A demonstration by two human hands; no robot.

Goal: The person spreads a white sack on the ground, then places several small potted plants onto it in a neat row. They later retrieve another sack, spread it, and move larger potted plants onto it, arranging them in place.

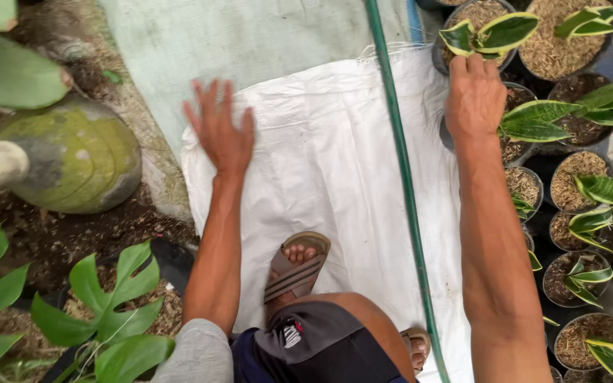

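Spreading the white woven sack point(335, 163) flat beside potted plants.
Left hand point(220, 128) open, fingers splayed, pressing sack; right hand point(474, 96) open on a pot rim point(445, 131), beyond the green hose point(402, 170).

Outdoor plant nursery or garden, rows of small black pots point(582, 186) of variegated seedlings in husk mix, green hose point(406, 191), white woven sack point(335, 163) on soil, mossy stone point(72, 156).

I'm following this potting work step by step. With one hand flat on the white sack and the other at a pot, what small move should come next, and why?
Probably close the right hand on the pot it reaches and draw it onto the sack. That hand lies open at the pot's rim, holding nothing, while the left hand presses the sack flat, fingers spread. The hose lies across the sack between them, so the pot must clear it.
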